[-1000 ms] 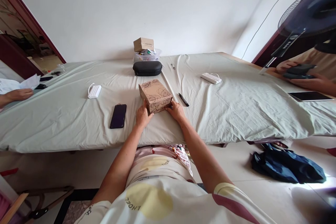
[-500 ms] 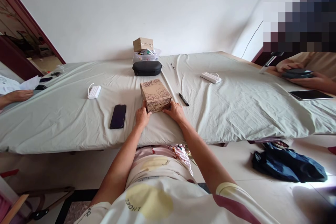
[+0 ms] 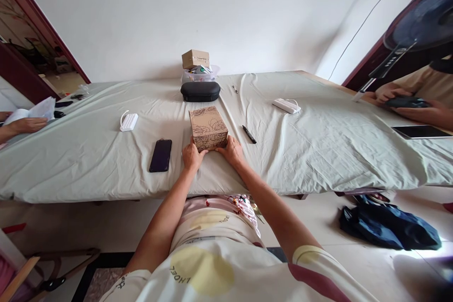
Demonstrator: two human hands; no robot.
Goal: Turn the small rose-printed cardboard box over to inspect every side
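A small brown cardboard box [image 3: 208,127] with a dark line pattern stands on the cloth-covered table [image 3: 318,151] near its front edge. My left hand [image 3: 192,155] grips the box's near left corner, fingers curled against it. My right hand [image 3: 230,150] holds the near right corner the same way. The box is closed and sits squarely in front of me.
A black phone [image 3: 160,155] lies left of the box, a black pen [image 3: 249,134] right of it. Behind are a black case [image 3: 200,91], a clear tub with a plain carton [image 3: 195,58], and two white chargers [image 3: 128,121]. Other people's hands show at both table ends.
The box has been turned a little, so its front face now points straight at me. Both hands stayed on its near corners.
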